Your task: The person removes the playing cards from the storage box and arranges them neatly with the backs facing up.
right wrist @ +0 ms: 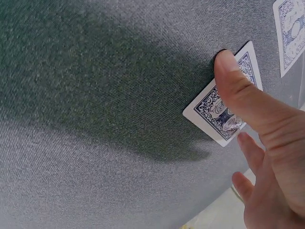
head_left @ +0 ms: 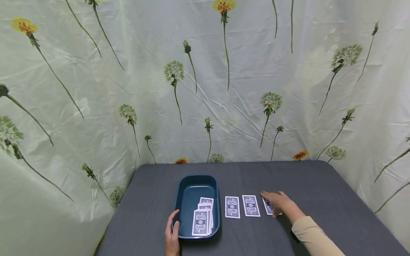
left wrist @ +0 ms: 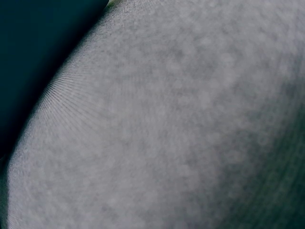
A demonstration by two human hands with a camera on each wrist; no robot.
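Observation:
In the head view, a dark blue tray [head_left: 189, 200] stands on the table with several overlapping playing cards [head_left: 201, 222] face down inside it. My left hand [head_left: 172, 233] touches the tray's left rim with thumb and a finger. To the right of the tray, two playing cards [head_left: 232, 207] lie apart in a row. At the row's right end, my right hand [head_left: 280, 203] is over a third card [right wrist: 223, 112]. The right wrist view has the thumb [right wrist: 234, 78] at one edge of this card and fingertips by the opposite edge; some fingers are hidden.
Dark grey cloth covers the table [head_left: 314, 192]. A pale curtain [head_left: 205, 89] with printed dandelions hangs behind it and along both sides. The left wrist view holds mostly blurred grey cloth [left wrist: 162, 114] and a dark shape at its upper left.

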